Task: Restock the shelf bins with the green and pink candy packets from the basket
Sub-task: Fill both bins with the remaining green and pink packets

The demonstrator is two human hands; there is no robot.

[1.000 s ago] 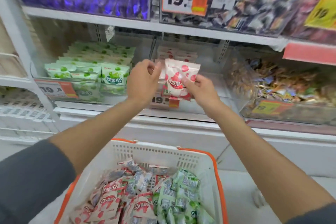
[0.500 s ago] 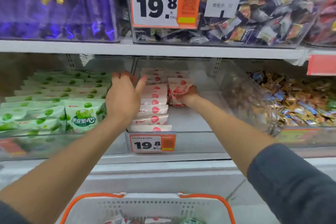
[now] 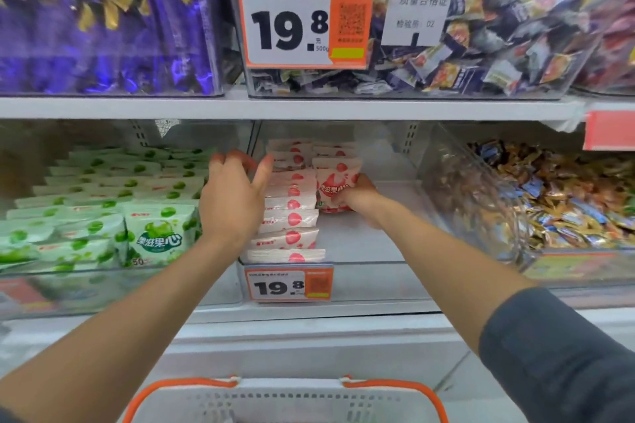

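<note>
Head view of a restock partway done: the green bin (image 3: pixel 103 285) at left sits packed, while the pink bin (image 3: pixel 371 244) holds one full row and the start of a second, its right side bare; the basket (image 3: pixel 285 398) shows only its rim. The right hand (image 3: pixel 357 197) grips a pink packet (image 3: pixel 338 182) upright at the second row's front; the left hand (image 3: pixel 233 199), fingers spread, hovers beside the first row (image 3: pixel 292 220), apparently touching nothing.

White metal shelf (image 3: pixel 309 108), evenly lit. Above it: clear bin of purple sweets (image 3: pixel 103 27), orange price tag (image 3: pixel 302 19) (reads 19.8), white card (image 3: pixel 421 8). Lower right: mixed wrapped sweets (image 3: pixel 567 203). Pale floor (image 3: pixel 481 400) below.
</note>
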